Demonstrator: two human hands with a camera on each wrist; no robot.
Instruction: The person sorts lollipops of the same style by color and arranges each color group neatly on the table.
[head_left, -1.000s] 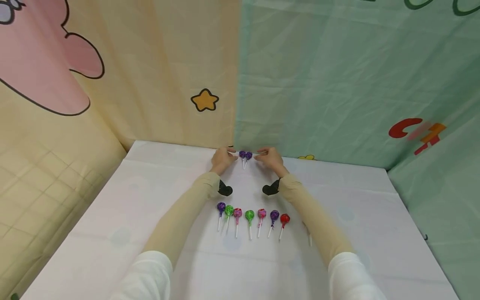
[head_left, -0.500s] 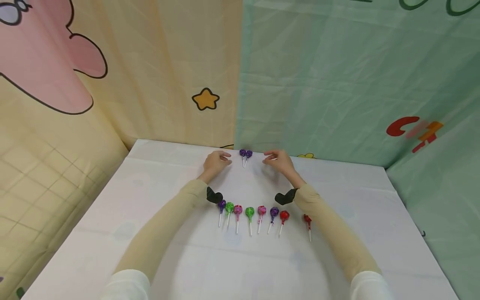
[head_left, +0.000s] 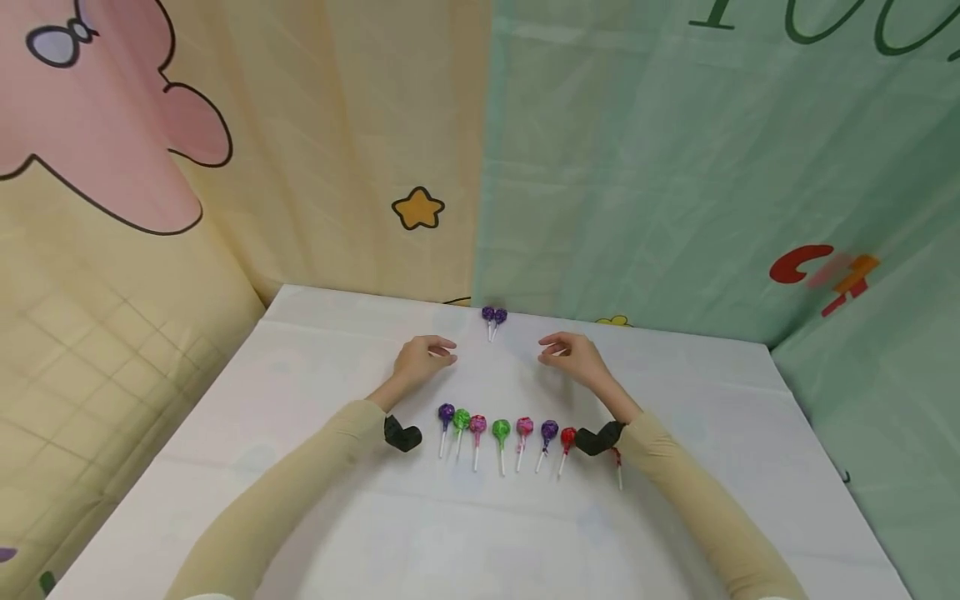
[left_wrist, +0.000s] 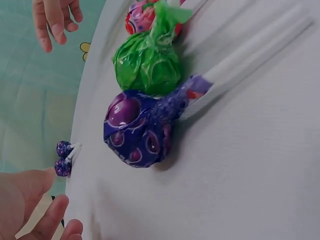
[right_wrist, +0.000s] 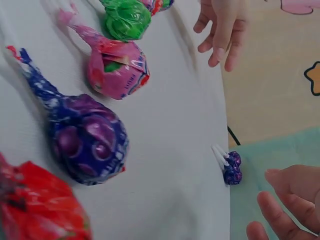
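Observation:
Two purple-wrapped lollipops (head_left: 493, 315) lie side by side at the table's far edge, sticks toward me. My left hand (head_left: 423, 360) hovers left of them and my right hand (head_left: 574, 358) to their right; both have loosely bent fingers and hold nothing. Nearer to me is a row of lollipops: a purple one (head_left: 446, 413), a green one (head_left: 461, 419), a pink one (head_left: 477, 424), another green (head_left: 501, 429), another pink (head_left: 525, 426), another purple (head_left: 550, 430) and a red one (head_left: 567, 437). Farther right, a second red lollipop (head_left: 618, 471) is partly hidden by the right wrist.
A white cloth covers the table (head_left: 480, 533). Behind it hang a cream curtain (head_left: 337, 167) and a green curtain (head_left: 637, 167) with printed figures. Black heart-shaped pieces sit at the left wrist (head_left: 402, 435) and right wrist (head_left: 597, 438), the right one overlapping the row's end.
Both hands have drawn back from beside the two purple lollipops, moving apart and toward me. That pair stays at the far edge. The right wrist now covers part of the far-right red lollipop.

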